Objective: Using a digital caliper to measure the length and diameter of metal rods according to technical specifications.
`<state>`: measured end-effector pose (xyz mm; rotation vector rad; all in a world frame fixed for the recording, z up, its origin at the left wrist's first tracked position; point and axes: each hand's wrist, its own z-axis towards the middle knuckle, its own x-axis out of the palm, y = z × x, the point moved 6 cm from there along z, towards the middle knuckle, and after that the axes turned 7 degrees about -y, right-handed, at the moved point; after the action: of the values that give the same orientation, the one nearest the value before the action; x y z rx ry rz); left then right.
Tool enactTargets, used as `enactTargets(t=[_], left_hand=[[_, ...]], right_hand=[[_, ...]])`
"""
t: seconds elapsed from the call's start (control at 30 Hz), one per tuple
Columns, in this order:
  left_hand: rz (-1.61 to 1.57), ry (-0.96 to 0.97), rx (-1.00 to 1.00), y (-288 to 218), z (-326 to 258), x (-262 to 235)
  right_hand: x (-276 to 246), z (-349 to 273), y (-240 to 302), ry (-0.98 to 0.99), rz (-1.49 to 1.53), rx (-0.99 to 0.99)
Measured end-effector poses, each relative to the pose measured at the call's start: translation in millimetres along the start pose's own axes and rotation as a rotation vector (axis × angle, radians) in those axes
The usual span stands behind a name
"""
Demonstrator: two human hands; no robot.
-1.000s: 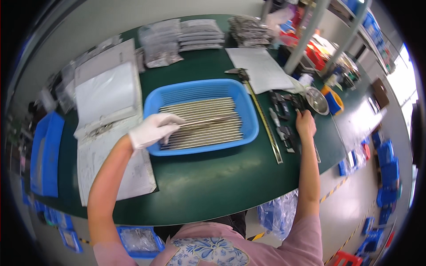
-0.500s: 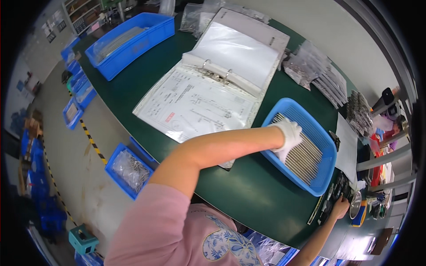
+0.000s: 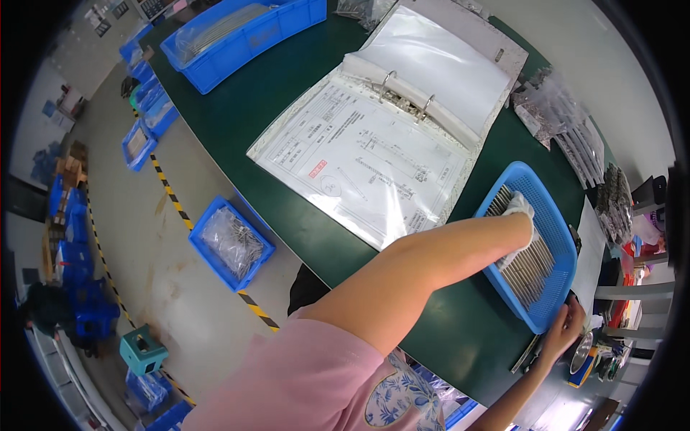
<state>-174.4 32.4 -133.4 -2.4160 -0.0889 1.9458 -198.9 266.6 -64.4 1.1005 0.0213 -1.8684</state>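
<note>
A blue mesh plastic basket (image 3: 559, 208) stands on the right part of the green table, with a row of thin metal rods (image 3: 528, 276) inside. My left hand (image 3: 519, 223), in a white glove, reaches into it and rests over the rods; its fingers are mostly hidden, so whether they grip a rod does not show. My bare right hand (image 3: 565, 330) is beside the basket's near right corner, fingers stretched out and somewhat apart, close to the rim. Whether it touches the rim is unclear. Dark tools (image 3: 530, 353) lie by this hand, partly covered by it.
An open ring binder (image 3: 359, 158) with a drawing sheet lies left of the basket. A blue bin (image 3: 244, 43) holds bagged rods at the far left. Bagged parts (image 3: 557, 115) lie at the back right. A metal bowl (image 3: 581, 352) sits right of my right hand.
The view has shifted, so the table things sit further right. My right hand has moved from the dark tools up towards the basket's corner. My left hand stays over the rods.
</note>
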Motion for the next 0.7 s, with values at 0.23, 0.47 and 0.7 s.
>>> enactTargets(t=[0.23,0.47,0.7], left_hand=[[-0.024,-0.052,0.072,10,-30,-9],[-0.121,-0.097,0.076,-16,-23,2],[-0.048,-0.096,0.124,8,-56,-20]], right_hand=[[41,-15,58,0.141,0.112,-0.015],[38,-22,45,0.176,0.015,0.007],[50,-7,63,0.154,0.061,0.026]])
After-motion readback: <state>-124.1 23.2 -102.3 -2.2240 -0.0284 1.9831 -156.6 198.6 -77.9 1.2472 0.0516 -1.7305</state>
